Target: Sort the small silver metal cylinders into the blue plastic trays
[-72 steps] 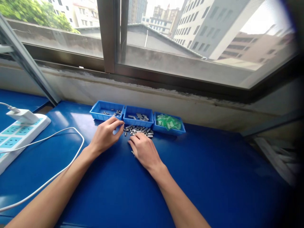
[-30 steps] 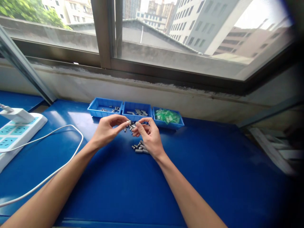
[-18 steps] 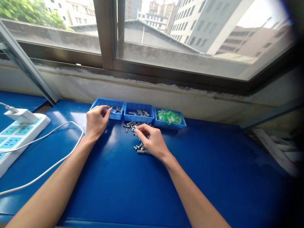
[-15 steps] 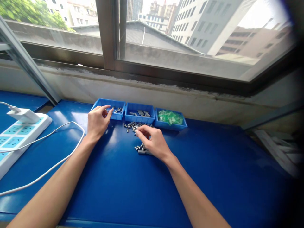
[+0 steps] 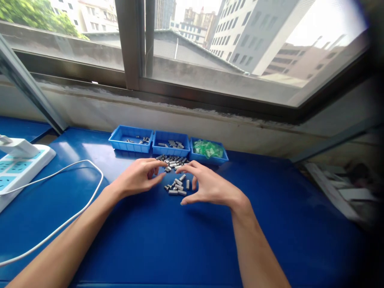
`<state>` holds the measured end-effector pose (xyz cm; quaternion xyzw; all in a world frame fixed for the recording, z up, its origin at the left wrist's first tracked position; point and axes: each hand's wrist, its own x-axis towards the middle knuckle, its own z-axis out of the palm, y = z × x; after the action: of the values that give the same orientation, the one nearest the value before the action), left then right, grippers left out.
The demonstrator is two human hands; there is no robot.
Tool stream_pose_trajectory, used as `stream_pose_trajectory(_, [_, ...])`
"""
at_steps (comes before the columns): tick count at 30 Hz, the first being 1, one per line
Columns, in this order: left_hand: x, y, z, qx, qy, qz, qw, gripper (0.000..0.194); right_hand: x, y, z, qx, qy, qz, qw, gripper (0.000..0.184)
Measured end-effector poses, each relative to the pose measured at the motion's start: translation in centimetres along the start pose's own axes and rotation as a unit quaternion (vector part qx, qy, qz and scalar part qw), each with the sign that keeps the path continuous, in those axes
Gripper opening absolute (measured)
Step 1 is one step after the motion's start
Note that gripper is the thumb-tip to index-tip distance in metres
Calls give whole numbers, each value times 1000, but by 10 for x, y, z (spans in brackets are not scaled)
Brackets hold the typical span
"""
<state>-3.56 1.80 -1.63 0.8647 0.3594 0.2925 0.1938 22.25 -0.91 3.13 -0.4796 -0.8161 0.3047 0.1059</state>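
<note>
My left hand [image 5: 143,176] is over the blue table, its thumb and fingers apart with nothing between them. Facing it from the right, my right hand [image 5: 207,184] has thumb and fingers spread wide, also holding nothing. Between the two lies a small group of silver metal standoffs and screws [image 5: 178,183]. Just behind it is a larger pile of similar small metal parts [image 5: 172,161], partly hidden by my fingertips. Three blue bins stand behind: the left bin [image 5: 127,147] with screws, the middle bin [image 5: 162,151] with standoffs, the right bin [image 5: 220,160] with green plastic pieces [image 5: 208,148].
A white power strip [image 5: 33,170] with a plugged-in charger [image 5: 21,148] lies at the left. Its white cable [image 5: 75,218] loops across the table near my left forearm. Behind the bins is a wall [image 5: 90,108] below a window.
My left hand has moved from the left bin down and right to the metal parts. My right hand has drawn slightly right and spread its fingers. The view has shifted a little.
</note>
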Motion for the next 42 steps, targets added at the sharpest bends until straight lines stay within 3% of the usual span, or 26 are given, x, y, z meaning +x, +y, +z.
stream_pose_trajectory(2, [-1, 6, 1, -23, -63, 8, 998, 40, -1, 3, 2, -12, -12, 25, 1000, 75])
stream_pose_trajectory(4, [-1, 10, 3, -22, -104, 21, 994, 54, 2, 7, 7, -6, -14, 36, 999, 65])
stream_pose_trajectory(7, [0, 11, 10, 3, -125, 31, 992, 54, 13, 13, 15, 35, -16, 34, 999, 48])
stream_pose_trajectory(13, [0, -6, 12, 37, -93, 2, 995, 27, 33, 13, 38, 70, 78, -19, 994, 30])
stream_pose_trajectory(17, [-2, -17, 6, 57, -59, 1, 997, 22, 38, 9, 49, 50, 147, -43, 987, 19])
stream_pose_trajectory(21, [-2, -18, 3, 61, -60, 29, 996, 21, 37, 5, 49, -24, 170, -54, 984, 3])
stream_pose_trajectory(26, [-1, -16, 5, 45, -77, 33, 995, 15, 35, 2, 47, -71, 158, -63, 983, 5])
stream_pose_trajectory(35, [-1, -19, 2, 20, -99, 22, 995, 15, 36, 3, 47, -51, 156, -66, 984, 8])
stream_pose_trajectory(42, [1, -17, 6, 55, -67, 30, 996, 13, 36, 1, 44, -38, 176, -75, 981, 9])
